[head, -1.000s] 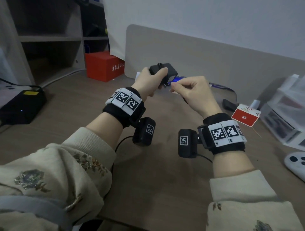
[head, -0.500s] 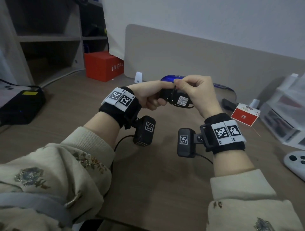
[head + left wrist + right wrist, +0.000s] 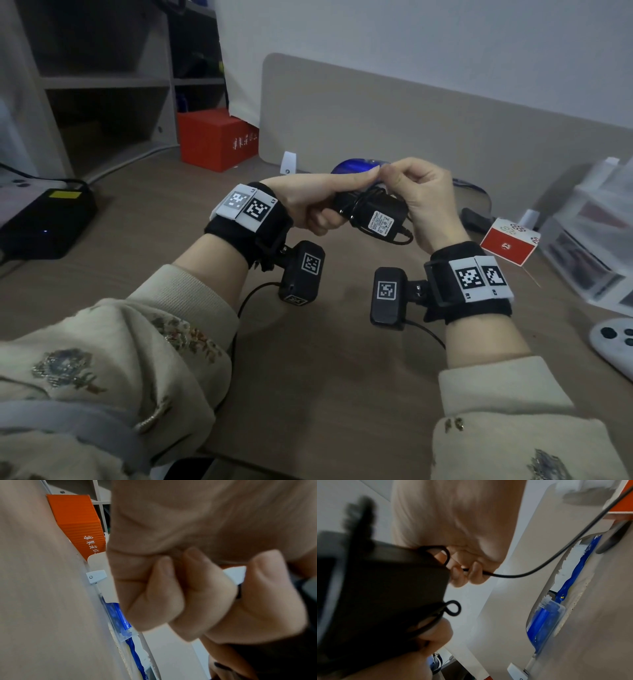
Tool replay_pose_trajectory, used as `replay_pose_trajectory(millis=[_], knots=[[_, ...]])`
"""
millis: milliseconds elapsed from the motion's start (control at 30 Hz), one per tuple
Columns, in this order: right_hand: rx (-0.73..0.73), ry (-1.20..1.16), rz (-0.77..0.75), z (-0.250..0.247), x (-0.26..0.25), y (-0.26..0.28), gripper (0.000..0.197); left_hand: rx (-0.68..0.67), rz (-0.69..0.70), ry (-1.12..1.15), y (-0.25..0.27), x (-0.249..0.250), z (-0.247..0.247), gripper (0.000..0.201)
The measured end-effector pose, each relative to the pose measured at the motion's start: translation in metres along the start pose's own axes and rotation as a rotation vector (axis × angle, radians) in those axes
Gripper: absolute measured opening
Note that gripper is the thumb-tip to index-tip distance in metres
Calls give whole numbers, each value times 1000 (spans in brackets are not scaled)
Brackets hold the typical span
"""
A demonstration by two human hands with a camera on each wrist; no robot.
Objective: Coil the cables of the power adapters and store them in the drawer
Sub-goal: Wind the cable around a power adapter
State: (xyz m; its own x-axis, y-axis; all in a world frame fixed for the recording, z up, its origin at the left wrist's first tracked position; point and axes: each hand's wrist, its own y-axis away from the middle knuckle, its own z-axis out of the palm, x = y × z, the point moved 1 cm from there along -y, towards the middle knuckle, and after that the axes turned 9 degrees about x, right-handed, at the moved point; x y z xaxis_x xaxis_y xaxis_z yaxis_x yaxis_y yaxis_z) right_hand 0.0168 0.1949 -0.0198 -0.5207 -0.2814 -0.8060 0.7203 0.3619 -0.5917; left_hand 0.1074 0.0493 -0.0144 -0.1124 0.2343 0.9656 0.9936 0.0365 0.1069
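Head view: your left hand [image 3: 308,205] grips the black power adapter [image 3: 375,216], several turns wound; your right hand [image 3: 424,202] pinches the cable [image 3: 522,574] at 12 o'clock (drawer stowing remains).

Setting: office or study workstation.
Evidence: privacy divider [image 3: 428,130] behind wooden surface [image 3: 325,377]; shelving unit [image 3: 102,82] left of divider; clear drawer organiser [image 3: 589,240] right.

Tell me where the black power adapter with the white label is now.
In the head view the black power adapter with the white label is held above the brown desk, near the middle, between the left hand and the right hand.
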Motion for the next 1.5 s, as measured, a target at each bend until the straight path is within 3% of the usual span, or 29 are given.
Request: replay_pose_trajectory(millis=[267,433,567,700,800,1000,1200,1500], knots=[[183,164,-79,1,6,-1,43,-120,94,11,1,3,9,26],[272,-4,-16,2,1,0,55,-40,161,169,-3,3,8,31],[299,-135,42,1,-2,2,53,-5,230,349,-4,3,7,34],[267,-48,-35,-3,3,3,52,58,293,531,-1,8,0,31],[199,93,-136,-5,7,2,28,163,285,624,-2,12,-2,41],[28,173,-3,3,9,2,29,281,347,685,-4,16,-4,43],[-142,393,-23,11,6,1,28,454,332,638,-10,14,-6,30],[-225,600,-117,18,5,1,29,763,230,346,-22,1,-14,31]])
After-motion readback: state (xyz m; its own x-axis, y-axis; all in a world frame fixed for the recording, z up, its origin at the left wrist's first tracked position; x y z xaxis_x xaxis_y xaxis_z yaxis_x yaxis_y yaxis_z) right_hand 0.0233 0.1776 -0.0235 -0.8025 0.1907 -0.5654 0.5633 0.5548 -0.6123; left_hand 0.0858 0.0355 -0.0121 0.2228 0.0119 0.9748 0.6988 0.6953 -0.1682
